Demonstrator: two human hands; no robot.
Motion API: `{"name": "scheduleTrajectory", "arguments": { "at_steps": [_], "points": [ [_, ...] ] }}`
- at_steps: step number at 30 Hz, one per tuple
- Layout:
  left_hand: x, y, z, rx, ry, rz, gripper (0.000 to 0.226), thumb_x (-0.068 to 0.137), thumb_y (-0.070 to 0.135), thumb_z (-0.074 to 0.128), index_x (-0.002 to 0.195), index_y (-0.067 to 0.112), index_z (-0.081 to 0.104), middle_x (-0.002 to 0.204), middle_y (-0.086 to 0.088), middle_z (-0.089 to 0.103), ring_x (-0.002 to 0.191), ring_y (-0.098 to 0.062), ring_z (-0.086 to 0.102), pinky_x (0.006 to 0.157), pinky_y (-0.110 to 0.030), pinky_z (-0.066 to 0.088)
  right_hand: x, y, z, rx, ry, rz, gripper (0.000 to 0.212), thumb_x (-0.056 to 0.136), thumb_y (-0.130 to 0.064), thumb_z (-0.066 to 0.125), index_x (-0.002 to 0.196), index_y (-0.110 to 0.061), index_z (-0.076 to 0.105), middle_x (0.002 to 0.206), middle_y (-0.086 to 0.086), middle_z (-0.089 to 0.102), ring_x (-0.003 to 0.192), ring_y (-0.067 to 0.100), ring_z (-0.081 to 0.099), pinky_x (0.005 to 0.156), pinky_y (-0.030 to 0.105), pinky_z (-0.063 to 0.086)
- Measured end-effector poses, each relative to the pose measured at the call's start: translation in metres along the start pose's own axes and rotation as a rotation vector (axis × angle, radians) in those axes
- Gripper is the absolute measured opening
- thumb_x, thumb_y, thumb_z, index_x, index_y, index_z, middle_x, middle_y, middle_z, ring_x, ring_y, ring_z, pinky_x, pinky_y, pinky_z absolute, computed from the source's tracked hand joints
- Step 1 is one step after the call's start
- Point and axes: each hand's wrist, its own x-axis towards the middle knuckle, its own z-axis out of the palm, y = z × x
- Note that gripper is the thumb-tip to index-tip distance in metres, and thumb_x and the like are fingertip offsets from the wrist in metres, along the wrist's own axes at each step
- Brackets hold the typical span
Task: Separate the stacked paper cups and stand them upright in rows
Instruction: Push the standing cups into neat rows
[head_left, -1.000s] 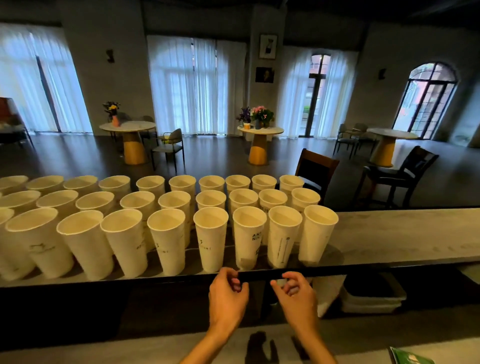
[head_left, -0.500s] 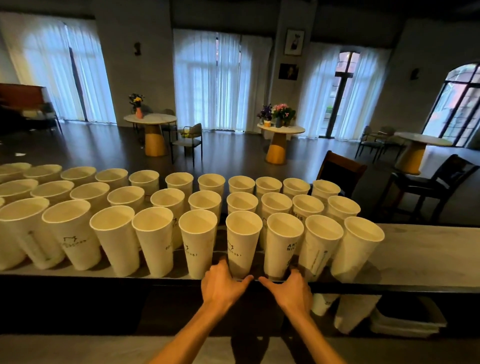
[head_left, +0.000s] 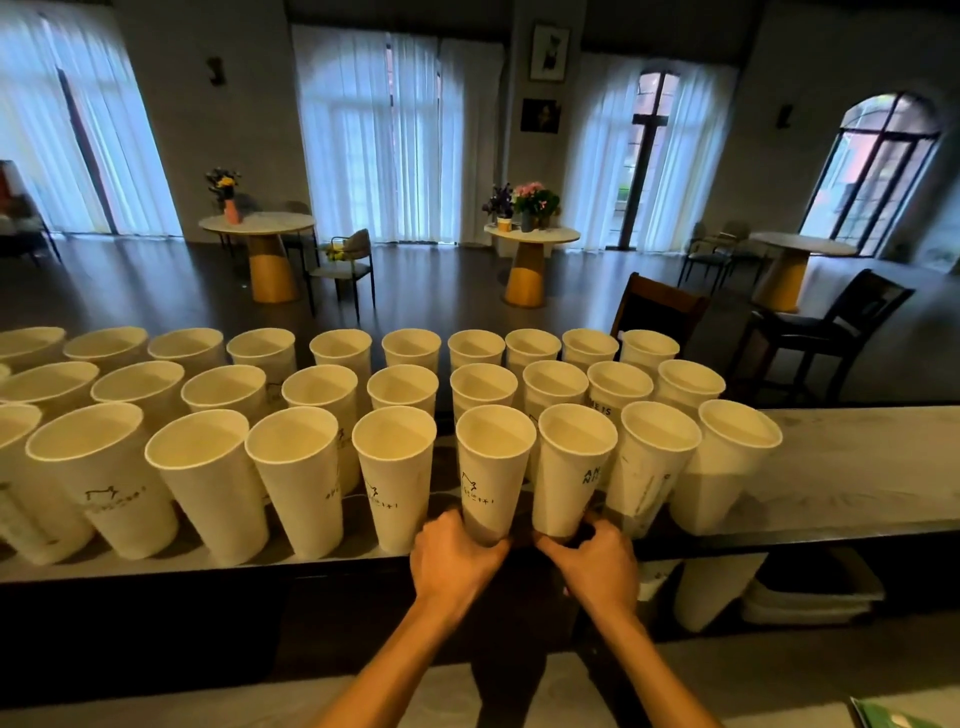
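Three rows of white paper cups stand mouth-up along the grey counter in the head view, packed rim to rim so that each row reads as a straight line running left to right; the tight spacing looks deliberate, since it lets many cups share the narrow top. The front row sits close to the counter's near edge, within easy reach. The left hand wraps its fingers round the base of a cup printed with a small crown-like logo, and the right hand curls round the base of the neighbouring cup with dark lettering. Both grips are low, at the narrow foot, probably because that is where a tall tapered cup can be nudged into line without tipping it or denting its rim. The two held cups stand upright on the counter, just beside each other, with their rims almost touching. No stack of nested cups shows on the counter, so the separating appears largely done and this step seems to be squaring up the front row. To the right of the last cup the counter is bare grey surface. Beyond it lie a dark floor, round tables with flower vases and curtained windows. Pale bins sit below the counter at right.
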Motion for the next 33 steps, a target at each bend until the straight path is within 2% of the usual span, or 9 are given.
{"name": "scheduleTrajectory", "arguments": {
  "at_steps": [8,11,16,19,21,25,29,31,33],
  "points": [
    [-0.006,0.002,0.0,-0.003,0.02,-0.03,0.065,0.07,0.047,0.085,0.124,0.022,0.06,0.12,0.001,0.07,0.114,-0.015,0.066,0.09,-0.03,0.055,-0.004,-0.003,-0.004,-0.002,-0.037,0.033,0.078,0.067,-0.052,0.082,0.131,-0.016,0.054,0.065,-0.004,0.068,0.048,0.005,0.064,0.059,0.028,0.057],
    [-0.015,0.004,-0.003,-0.012,0.031,-0.062,0.066,0.071,0.046,0.085,0.127,0.022,0.06,0.115,0.003,0.071,0.108,-0.012,0.068,0.09,-0.03,0.058,-0.021,-0.001,-0.003,0.076,0.021,0.072,0.085,0.07,-0.042,0.084,0.14,-0.014,0.042,0.061,-0.003,0.066,0.057,0.004,0.064,0.07,0.028,0.055],
    [-0.059,-0.017,-0.026,-0.102,0.15,-0.157,0.045,0.078,0.039,0.082,0.117,0.031,0.061,0.071,0.01,0.067,0.068,0.005,0.065,0.071,-0.02,0.059,-0.074,-0.002,0.019,0.135,-0.003,0.0,0.044,0.071,-0.036,0.085,0.094,-0.028,0.049,0.053,-0.002,0.059,0.052,0.007,0.059,0.062,0.032,0.054],
    [-0.073,-0.043,-0.057,-0.137,0.317,-0.226,0.03,0.078,0.038,0.082,0.099,0.028,0.064,0.063,0.009,0.065,0.06,0.004,0.063,0.063,-0.02,0.059,-0.096,-0.021,0.038,0.075,-0.09,-0.157,0.032,0.072,-0.043,0.082,0.09,-0.031,0.058,0.051,-0.006,0.058,0.049,0.001,0.056,0.055,0.022,0.051],
    [-0.075,-0.062,-0.08,-0.154,0.416,-0.27,0.031,0.078,0.036,0.083,0.099,0.026,0.062,0.062,0.008,0.064,0.058,0.001,0.063,0.062,-0.021,0.058,-0.106,-0.041,0.051,0.079,-0.15,-0.205,0.038,0.074,-0.047,0.079,0.103,-0.029,0.062,0.055,-0.007,0.06,0.052,0.0,0.058,0.054,0.01,0.041],
    [-0.064,-0.097,-0.116,-0.14,0.455,-0.275,0.051,0.074,0.043,0.084,0.113,0.02,0.061,0.064,0.007,0.066,0.061,0.0,0.065,0.068,-0.029,0.061,-0.114,-0.076,0.074,0.098,-0.188,-0.191,0.066,0.073,-0.059,0.073,0.127,-0.024,0.058,0.059,-0.011,0.062,0.059,-0.004,0.059,0.054,0.006,0.028],
    [-0.04,-0.112,-0.135,-0.122,0.344,-0.237,0.077,0.073,0.047,0.084,0.135,0.016,0.053,0.071,0.008,0.068,0.07,-0.001,0.067,0.077,-0.028,0.06,-0.109,-0.093,0.094,0.054,-0.134,-0.189,0.101,0.058,-0.083,0.06,0.135,-0.018,0.053,0.076,-0.009,0.07,0.076,0.002,0.067,0.072,0.019,0.054],
    [-0.026,-0.113,-0.14,-0.072,0.313,-0.219,0.083,0.071,0.053,0.083,0.137,0.015,0.052,0.089,0.005,0.072,0.086,-0.007,0.07,0.082,-0.033,0.061,-0.109,-0.104,0.098,0.001,-0.123,-0.173,0.103,0.056,-0.081,0.067,0.136,-0.017,0.052,0.107,0.0,0.072,0.099,0.014,0.069,0.08,0.028,0.057],
    [-0.013,-0.118,-0.145,-0.008,0.273,-0.166,0.081,0.07,0.057,0.082,0.133,0.015,0.056,0.11,-0.001,0.072,0.104,-0.016,0.069,0.088,-0.035,0.059,-0.11,-0.117,0.104,-0.051,-0.134,-0.113,0.097,0.057,-0.073,0.075,0.133,-0.017,0.053,0.113,0.003,0.07,0.101,0.017,0.069,0.08,0.03,0.058]
  ]
}}
